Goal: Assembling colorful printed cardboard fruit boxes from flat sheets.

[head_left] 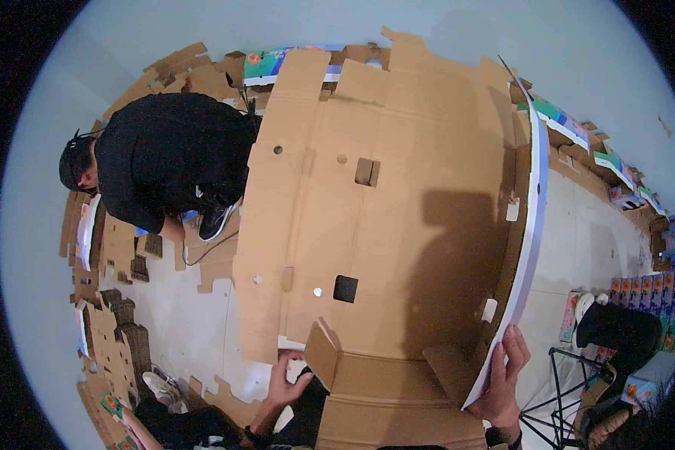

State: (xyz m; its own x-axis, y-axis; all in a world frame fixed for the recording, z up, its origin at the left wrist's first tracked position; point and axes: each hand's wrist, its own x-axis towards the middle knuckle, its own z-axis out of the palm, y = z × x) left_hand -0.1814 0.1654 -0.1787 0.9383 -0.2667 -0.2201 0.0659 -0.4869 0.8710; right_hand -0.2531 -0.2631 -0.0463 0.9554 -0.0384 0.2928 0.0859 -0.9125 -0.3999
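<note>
Here, cardboard blank (420, 142): a large die-cut corrugated sheet, brown inside, standing in front of the person and filling the middle of the view; two square cutouts (345, 289) and several round holes pierce it.
Side panel (529, 225): folded up along the blank's right edge, its outer face white and lavender.
Left hand (283, 382): at the blank's lower left edge, beside a small raised flap (322, 354); thumb and fingers apart and curved, contact uncertain.
Right hand (501, 386): against the lower end of the side panel, fingers close to one another on its outer face; whether they clamp it, I cannot tell.
Co-worker in black (180, 150): bent over beyond the blank's left side, wearing a cap.
Cut cardboard (135, 349): stacked on the tiled floor (180, 311), far left.
Printed boxes (652, 292): grouped at far right, near a black folding frame (570, 382).
</note>
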